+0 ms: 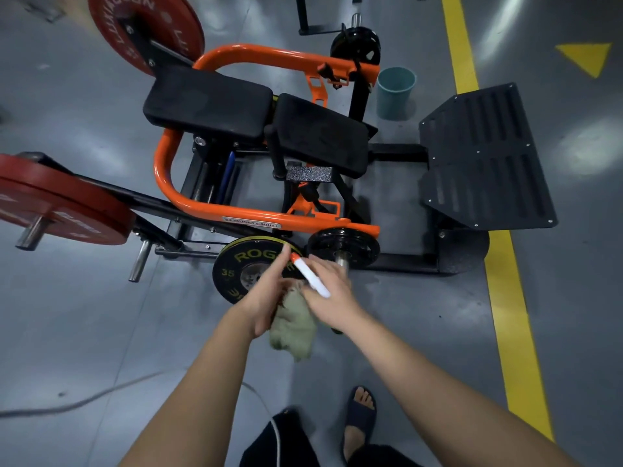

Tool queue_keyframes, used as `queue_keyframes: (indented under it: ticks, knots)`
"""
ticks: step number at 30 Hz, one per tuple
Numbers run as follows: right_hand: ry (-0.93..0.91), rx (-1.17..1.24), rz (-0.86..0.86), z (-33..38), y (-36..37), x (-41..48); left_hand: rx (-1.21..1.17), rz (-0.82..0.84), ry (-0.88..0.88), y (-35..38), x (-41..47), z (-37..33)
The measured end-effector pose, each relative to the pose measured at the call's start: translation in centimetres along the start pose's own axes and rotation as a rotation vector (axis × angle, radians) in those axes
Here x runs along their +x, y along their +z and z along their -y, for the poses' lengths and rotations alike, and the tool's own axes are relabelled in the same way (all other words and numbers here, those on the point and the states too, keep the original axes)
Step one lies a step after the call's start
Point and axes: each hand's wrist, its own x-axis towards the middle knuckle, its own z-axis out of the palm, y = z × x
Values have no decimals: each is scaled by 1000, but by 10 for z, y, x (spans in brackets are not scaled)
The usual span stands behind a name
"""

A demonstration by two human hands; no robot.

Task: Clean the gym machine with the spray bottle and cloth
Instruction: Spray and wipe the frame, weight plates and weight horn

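Observation:
The gym machine has an orange frame, black pads and a black footplate, and it stands on the grey floor ahead of me. Both hands meet in front of its near side, over a black plate marked 35. My right hand holds a small white spray bottle with an orange top that points up and left. My left hand grips a pale green cloth, which hangs between the hands. Its index finger is stretched out beside the bottle's top.
Red weight plates stick out at the left and the top left. A teal bucket stands behind the machine. A yellow floor line runs along the right. A cable lies on the floor by my sandalled foot.

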Motion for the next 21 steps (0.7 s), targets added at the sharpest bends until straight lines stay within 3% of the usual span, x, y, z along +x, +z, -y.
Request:
queue_keyframes:
  ticks: [2,4,6,10,13,16,18,21]
  knots:
    - [-61,-105,98,6,2,8,-23,36,20,-9,10,-5]
    - [-21,-246,300,6,9,15,99,74,-53,-20,20,0]
    - [54,-300,362,5,21,21,169,86,-86,-27,32,5]
    - [336,-256,-77,-9,59,29,157,-51,-50,-27,73,3]
    - [619,-6,-248,-27,80,39,73,-127,-113,-21,109,2]
    - [709,352,-313,-54,100,64,-102,-157,-153,-18,149,5]
    - [739,587,-258,-65,109,78,-181,-218,-140,-20,170,5]
    - [748,842,-99,-81,120,95,-107,-345,-91,-35,211,9]
